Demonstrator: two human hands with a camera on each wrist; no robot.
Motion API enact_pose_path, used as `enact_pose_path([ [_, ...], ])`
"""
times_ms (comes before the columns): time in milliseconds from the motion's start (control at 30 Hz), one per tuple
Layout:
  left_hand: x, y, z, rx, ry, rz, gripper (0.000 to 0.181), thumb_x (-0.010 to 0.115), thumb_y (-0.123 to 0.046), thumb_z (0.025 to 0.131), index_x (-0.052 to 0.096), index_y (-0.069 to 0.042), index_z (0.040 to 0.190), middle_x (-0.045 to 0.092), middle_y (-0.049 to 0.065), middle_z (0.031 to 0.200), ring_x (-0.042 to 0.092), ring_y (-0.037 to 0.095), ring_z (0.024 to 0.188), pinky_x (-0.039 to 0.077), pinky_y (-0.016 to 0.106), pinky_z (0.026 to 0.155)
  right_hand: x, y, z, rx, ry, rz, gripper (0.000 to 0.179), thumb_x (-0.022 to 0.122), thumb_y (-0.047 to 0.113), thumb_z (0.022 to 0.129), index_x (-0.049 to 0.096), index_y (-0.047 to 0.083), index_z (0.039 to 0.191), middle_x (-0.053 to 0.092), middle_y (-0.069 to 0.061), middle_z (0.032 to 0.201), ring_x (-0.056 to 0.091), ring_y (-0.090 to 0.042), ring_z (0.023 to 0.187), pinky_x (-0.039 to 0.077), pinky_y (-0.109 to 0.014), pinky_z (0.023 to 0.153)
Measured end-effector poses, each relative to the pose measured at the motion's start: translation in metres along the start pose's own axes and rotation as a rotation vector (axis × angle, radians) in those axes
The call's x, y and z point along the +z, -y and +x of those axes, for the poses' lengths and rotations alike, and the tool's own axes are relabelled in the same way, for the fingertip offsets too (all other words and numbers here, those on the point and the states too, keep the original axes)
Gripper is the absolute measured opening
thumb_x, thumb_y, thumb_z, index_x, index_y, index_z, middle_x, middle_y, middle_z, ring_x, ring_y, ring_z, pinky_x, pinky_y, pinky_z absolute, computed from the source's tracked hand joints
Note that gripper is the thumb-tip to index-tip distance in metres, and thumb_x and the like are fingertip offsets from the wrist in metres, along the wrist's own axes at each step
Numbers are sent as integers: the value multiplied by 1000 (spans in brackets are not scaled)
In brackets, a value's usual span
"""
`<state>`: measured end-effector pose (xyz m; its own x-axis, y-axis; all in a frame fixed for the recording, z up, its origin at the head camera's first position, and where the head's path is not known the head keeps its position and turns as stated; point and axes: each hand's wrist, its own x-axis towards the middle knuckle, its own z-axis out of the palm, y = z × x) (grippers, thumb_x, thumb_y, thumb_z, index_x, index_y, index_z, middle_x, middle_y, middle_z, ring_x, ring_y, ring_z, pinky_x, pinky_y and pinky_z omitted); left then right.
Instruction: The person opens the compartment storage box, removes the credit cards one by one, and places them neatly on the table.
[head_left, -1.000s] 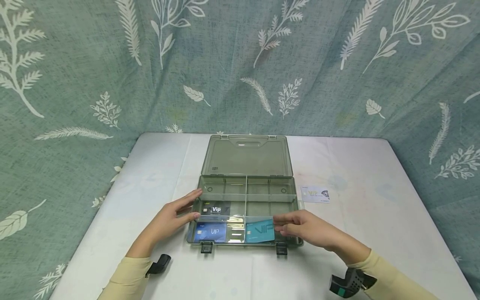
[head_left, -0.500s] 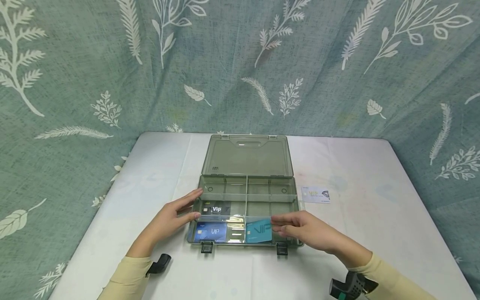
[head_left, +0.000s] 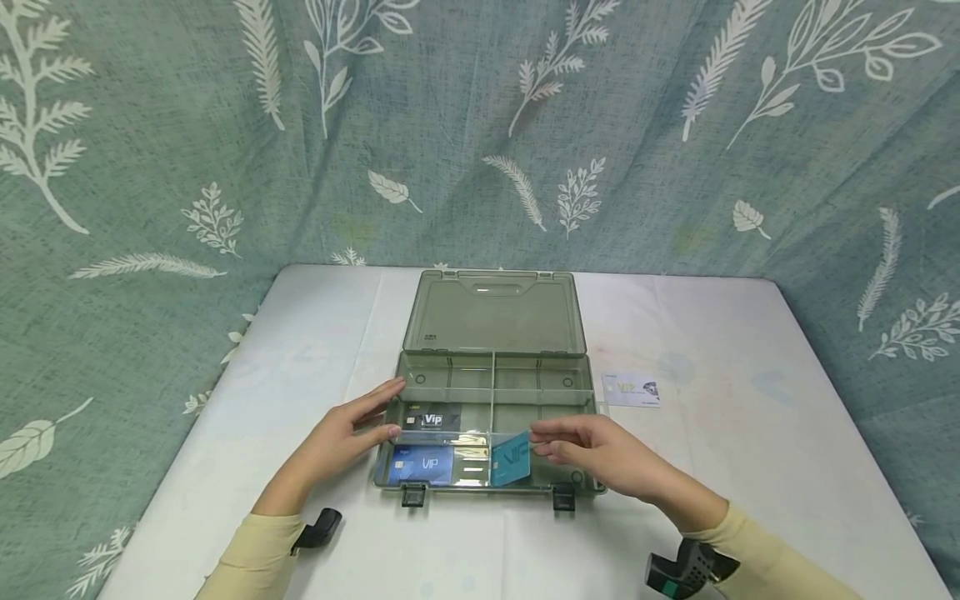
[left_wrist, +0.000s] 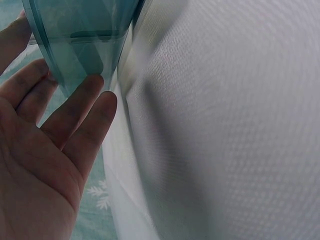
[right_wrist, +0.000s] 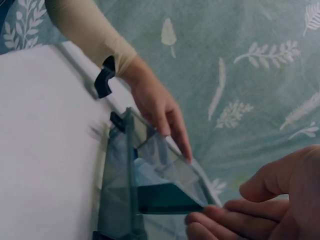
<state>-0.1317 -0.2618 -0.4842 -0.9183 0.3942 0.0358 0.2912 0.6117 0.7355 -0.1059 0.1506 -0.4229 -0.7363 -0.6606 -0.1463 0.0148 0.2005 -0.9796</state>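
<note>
In the head view my left hand [head_left: 347, 429] rests along the left side of a green see-through organizer box [head_left: 491, 493], its fingers extended and thumb on the wall. The left wrist view shows those fingers [left_wrist: 75, 112] against the box's side. At the front right compartment my right hand [head_left: 600, 450] touches the right edge of a teal VIP card [head_left: 511, 460] with its fingertips. That card stands tilted, right edge raised. In the right wrist view the fingers lie nearly straight at the corner of the card [right_wrist: 167, 197], the thumb apart from it.
Other compartments hold a black Vip card [head_left: 431, 418], a blue VIP card [head_left: 422, 464] and a gold card [head_left: 471, 467]. A white VIP card [head_left: 631, 389] lies on the table right of the box. The lid [head_left: 495, 312] lies back behind it, and two latches [head_left: 563, 498] hang at the front.
My right hand has moved a little left, and the teal card's right edge has risen with it, so the card tilts more steeply. My left hand has stayed put.
</note>
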Motion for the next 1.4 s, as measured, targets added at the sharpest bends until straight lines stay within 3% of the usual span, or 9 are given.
enact_pose_path([
  [167, 0, 0, 0, -3, 0, 4, 69, 72, -36, 95, 44, -17, 156, 35, -1, 163, 48, 29, 140, 39, 47, 116, 4, -7, 7, -23, -63, -79, 39, 57, 13, 106, 56, -5, 141, 65, -18, 132, 63, -40, 120, 57, -29, 98],
  [400, 1, 1, 0, 2, 1, -15, 69, 72, -35, 95, 44, -17, 156, 35, -1, 163, 46, 28, 141, 40, 43, 115, 11, -12, 14, -32, -139, -171, 43, 68, 20, 100, 60, 0, 138, 71, -9, 121, 68, -22, 108, 58, -25, 90],
  [967, 0, 2, 1, 12, 1, -31, 69, 72, -33, 95, 44, -16, 156, 35, 0, 163, 42, 27, 144, 41, 39, 114, 22, -19, 26, -8, -187, -192, 41, 75, 21, 94, 67, 3, 131, 71, -8, 115, 68, -18, 100, 60, -25, 82],
  [1100, -1, 1, 1, 10, -1, -16, 69, 72, -35, 95, 44, -16, 156, 35, 0, 163, 42, 27, 144, 40, 41, 115, 23, -20, 27, 16, -171, -179, 41, 75, 22, 95, 67, 5, 131, 72, -8, 112, 70, -17, 97, 62, -29, 79],
  [1300, 0, 0, 2, 16, 4, -30, 68, 72, -31, 96, 44, -15, 156, 35, 2, 163, 43, 27, 143, 43, 38, 113, 23, -19, 27, 36, -138, -82, 42, 73, 17, 96, 63, 0, 134, 73, -15, 111, 73, -30, 92, 64, -46, 79],
  [1400, 0, 0, 1, 12, 8, -36, 69, 72, -32, 96, 44, -14, 156, 34, 2, 164, 43, 28, 143, 43, 38, 112, 23, -18, 27, 47, -135, -77, 42, 73, 17, 96, 62, 0, 134, 74, -13, 110, 73, -27, 92, 64, -45, 80],
])
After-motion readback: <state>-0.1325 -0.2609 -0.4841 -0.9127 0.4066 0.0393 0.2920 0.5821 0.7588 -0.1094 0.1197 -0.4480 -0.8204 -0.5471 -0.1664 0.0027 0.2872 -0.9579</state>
